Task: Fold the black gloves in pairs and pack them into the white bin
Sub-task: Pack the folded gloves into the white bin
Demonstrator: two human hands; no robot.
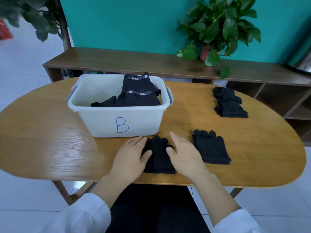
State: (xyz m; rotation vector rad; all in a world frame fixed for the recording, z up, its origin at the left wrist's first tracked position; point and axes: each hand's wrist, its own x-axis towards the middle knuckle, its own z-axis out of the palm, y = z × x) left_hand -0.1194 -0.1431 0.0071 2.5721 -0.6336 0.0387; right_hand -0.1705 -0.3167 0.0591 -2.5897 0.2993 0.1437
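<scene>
1. Both hands rest flat, fingers relaxed, on a stacked glove pair [159, 158] at the table's near edge: left hand [133, 155] on its left side, right hand [183, 153] on its right.
2. Risk, as I judge it: the stacked gloves could slide apart during folding, since neither hand pinches them.
3. Count: one white bin [121, 118] holding at least two folded gloves [139, 91]; three glove piles outside it.

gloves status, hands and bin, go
Left hand and right hand open, flat on glove pair before white bin. Bin partly packed. Three more glove stacks wait on table at right. Nothing blocking.
</scene>
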